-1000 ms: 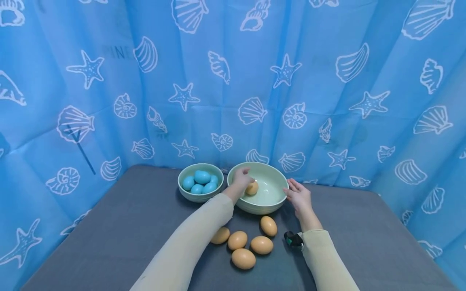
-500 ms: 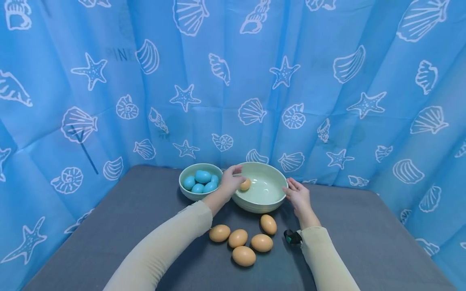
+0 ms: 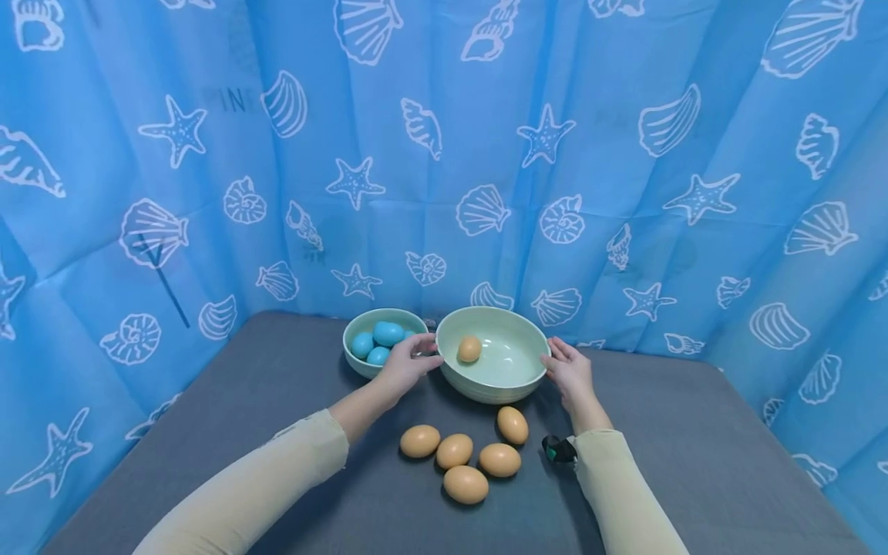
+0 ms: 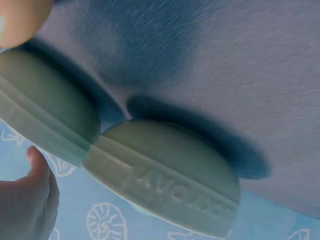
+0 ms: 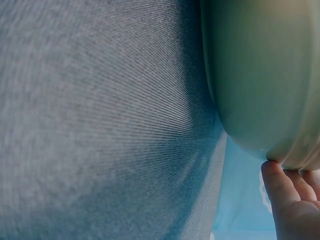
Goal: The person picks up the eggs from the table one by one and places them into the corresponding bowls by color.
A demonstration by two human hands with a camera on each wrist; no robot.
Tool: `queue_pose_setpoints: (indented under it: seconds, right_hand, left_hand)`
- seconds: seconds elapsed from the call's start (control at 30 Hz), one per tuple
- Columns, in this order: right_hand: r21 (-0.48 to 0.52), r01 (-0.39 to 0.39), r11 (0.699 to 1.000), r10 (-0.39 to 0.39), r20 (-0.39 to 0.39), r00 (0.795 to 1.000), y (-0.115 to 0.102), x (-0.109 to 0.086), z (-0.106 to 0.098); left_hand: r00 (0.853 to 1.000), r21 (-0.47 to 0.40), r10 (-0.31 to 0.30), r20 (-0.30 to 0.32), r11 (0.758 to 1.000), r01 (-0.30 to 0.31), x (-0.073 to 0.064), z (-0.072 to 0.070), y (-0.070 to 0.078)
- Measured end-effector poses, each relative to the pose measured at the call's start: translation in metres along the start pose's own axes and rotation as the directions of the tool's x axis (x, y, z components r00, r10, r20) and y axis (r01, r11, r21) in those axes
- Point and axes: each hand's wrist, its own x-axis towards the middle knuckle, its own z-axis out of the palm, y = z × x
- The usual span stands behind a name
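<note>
A large pale green bowl (image 3: 509,362) holds one brown egg (image 3: 469,349) at its left inside. My left hand (image 3: 402,366) is at the bowl's left rim, fingers spread and holding no egg; whether the fingertips touch the rim is hard to tell. On the opposite side my right hand (image 3: 572,378) rests its extended fingers against the bowl, and the right wrist view shows fingertips (image 5: 272,170) touching its outer wall. A smaller green bowl (image 3: 361,366) with several blue eggs (image 3: 388,334) stands left, partly hidden by my left hand.
Several brown eggs (image 3: 465,485) lie loose on the grey cloth-covered table (image 3: 694,462) in front of the large bowl. A black strap-like item (image 3: 557,449) sits at the right wrist. Behind the table hangs a blue curtain (image 3: 444,154) with white shell prints.
My left hand has let go of the brown egg inside the large bowl and moved left, out to the rim. My right hand has stayed at the bowl's right side.
</note>
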Motion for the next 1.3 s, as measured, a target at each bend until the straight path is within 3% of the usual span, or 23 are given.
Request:
queue_pose_setpoints:
  seconds: [0.33, 0.7, 0.93, 1.1, 1.3]
  right_hand:
    - [-0.005, -0.011, 1.000, 0.011, -0.007, 1.000, 0.001, -0.001, -0.003]
    - [-0.025, 0.002, 1.000, -0.002, -0.002, 1.000, 0.003, 0.001, -0.001]
    - [-0.019, -0.005, 1.000, 0.005, -0.002, 1.000, 0.002, 0.003, 0.000]
    - [-0.018, -0.008, 1.000, 0.008, -0.001, 1.000, 0.002, 0.003, 0.000]
    - [-0.014, -0.002, 1.000, 0.002, 0.002, 1.000, 0.001, 0.002, -0.001]
  left_hand:
    - [0.989, 0.102, -0.020, 0.146, 0.995, 0.005, -0.025, -0.014, -0.014]
    - [0.942, 0.188, -0.021, 0.334, 0.981, -0.045, -0.049, -0.034, -0.027]
    - [0.919, 0.271, -0.052, 0.390, 0.961, -0.060, -0.055, -0.042, -0.035]
    - [0.900, 0.278, -0.053, 0.433, 0.957, -0.078, -0.057, -0.043, -0.039]
    - [0.890, 0.296, -0.047, 0.454, 0.950, -0.102, -0.059, -0.039, -0.040]
